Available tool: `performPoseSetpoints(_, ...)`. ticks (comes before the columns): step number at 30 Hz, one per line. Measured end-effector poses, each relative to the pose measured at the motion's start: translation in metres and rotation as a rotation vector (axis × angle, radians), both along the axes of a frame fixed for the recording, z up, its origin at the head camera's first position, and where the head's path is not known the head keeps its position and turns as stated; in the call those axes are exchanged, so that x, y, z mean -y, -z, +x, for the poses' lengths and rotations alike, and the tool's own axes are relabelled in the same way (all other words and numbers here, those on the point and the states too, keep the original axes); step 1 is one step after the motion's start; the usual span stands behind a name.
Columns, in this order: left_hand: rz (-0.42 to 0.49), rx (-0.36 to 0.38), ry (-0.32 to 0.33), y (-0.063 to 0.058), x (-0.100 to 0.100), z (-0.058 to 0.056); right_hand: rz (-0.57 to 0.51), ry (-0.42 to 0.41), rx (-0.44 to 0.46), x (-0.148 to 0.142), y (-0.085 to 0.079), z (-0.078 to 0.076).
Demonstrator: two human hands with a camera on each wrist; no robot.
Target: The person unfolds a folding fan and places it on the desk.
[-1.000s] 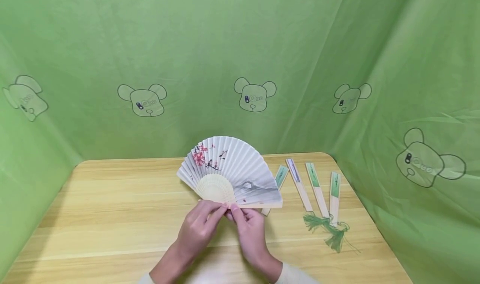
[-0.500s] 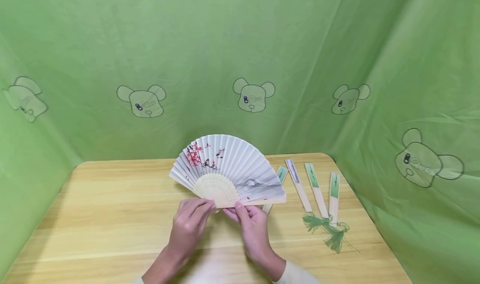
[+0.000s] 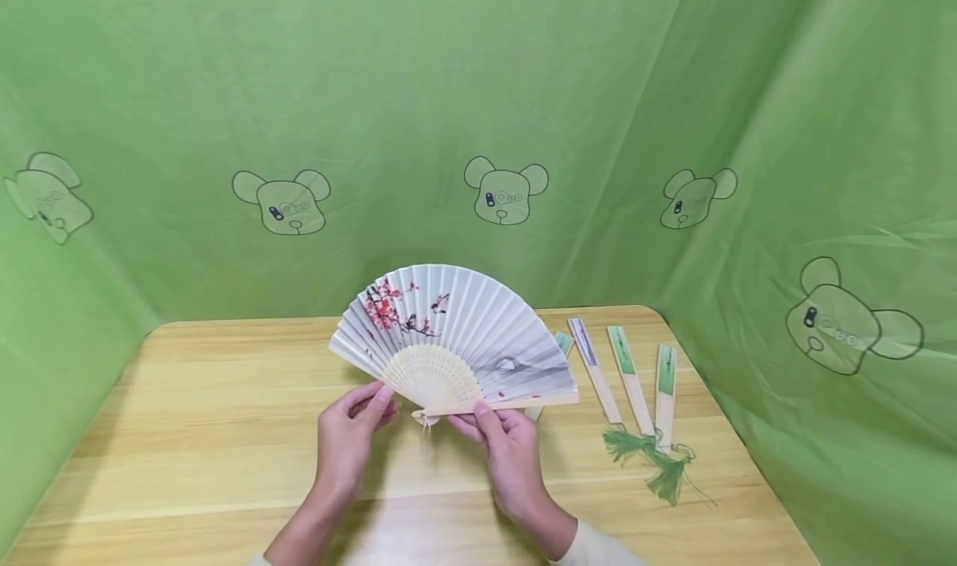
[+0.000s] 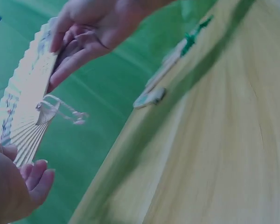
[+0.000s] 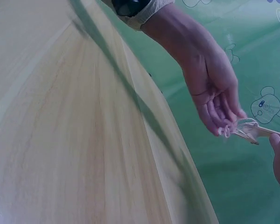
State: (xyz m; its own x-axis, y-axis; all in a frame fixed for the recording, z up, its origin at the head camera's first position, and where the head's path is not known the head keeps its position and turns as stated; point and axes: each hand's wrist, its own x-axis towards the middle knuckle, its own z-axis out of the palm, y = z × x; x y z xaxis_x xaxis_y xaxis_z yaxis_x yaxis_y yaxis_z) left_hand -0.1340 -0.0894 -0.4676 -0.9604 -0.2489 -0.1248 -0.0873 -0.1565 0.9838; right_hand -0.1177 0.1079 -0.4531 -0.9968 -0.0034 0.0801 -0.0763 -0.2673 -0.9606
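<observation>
The left hand (image 3: 351, 433) pinches the left edge of one spread fan (image 3: 456, 329) between thumb and fingers; the right hand (image 3: 512, 462) pinches its lower edge, thumb on top and fingers beneath. The fan is held up over the table, its face bearing red blossom and two dark birds. One pale cord (image 3: 425, 438) hangs from its pivot, between the hands.

To the right, four folded fans (image 3: 631, 380) lie on the table (image 3: 224, 441): one teal-topped, one purple-topped, two green-topped. The spread fan's right end stands in front of the teal one, hiding its middle from the head view; the other three are in plain sight. Two green tassels (image 3: 668, 476) lie at the near ends of the rightmost ones.

Farther out, green cloth (image 3: 389, 76) rises behind and on both sides, printed with five bear heads (image 3: 502, 192).
</observation>
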Motion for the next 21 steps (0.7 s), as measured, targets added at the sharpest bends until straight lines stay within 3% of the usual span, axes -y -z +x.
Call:
performPoseSetpoints(2,0.114,0.066,0.020,0.001,0.002,-0.003,-0.020,-0.006,0.005,0.000,0.000,0.000)
performPoseSetpoints(5,0.234,0.106,0.046,0.006,0.003,-0.006,-0.074,-0.029,0.015,-0.001,0.000,0.000)
performPoseSetpoints(13,0.515,0.070,0.093,0.015,0.003,-0.009,-0.164,-0.092,0.043,-0.003,0.003,-0.004)
performPoseSetpoints(21,0.595,0.009,0.075,0.014,0.004,-0.007,-0.209,-0.125,0.087,-0.006,0.008,-0.011)
